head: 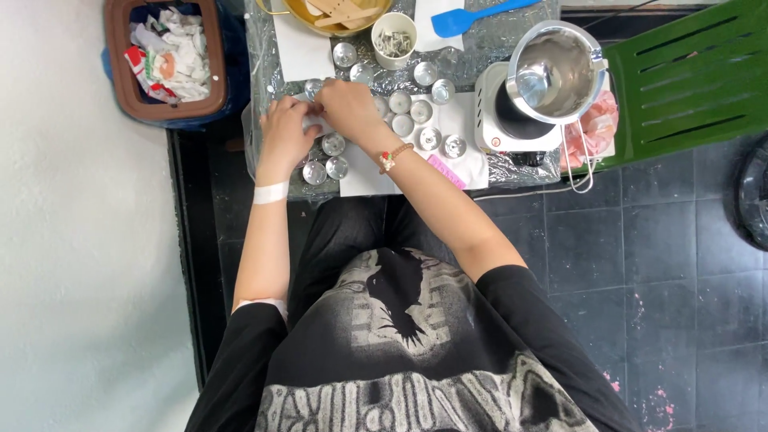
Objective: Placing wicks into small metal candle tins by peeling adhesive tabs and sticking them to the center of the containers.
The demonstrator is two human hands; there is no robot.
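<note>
My left hand (286, 128) and my right hand (346, 108) meet at the left part of a small foil-covered table (480, 56). Their fingers pinch together over one small round metal cup (314, 86) that lies between them. Several more little metal cups (422, 111) stand on white paper (456, 120) just right of my right hand. A few more cups (325, 157) sit below my left hand near the table's front edge. What the fingertips hold is mostly hidden.
A white hot plate (490, 120) carries a steel pouring pot (554, 70) at the right. A white cup of small metal bits (394, 34), a blue spatula (468, 16) and a yellow bowl (336, 16) stand at the back. A brown waste bin (164, 60) stands left, a green chair (688, 80) right.
</note>
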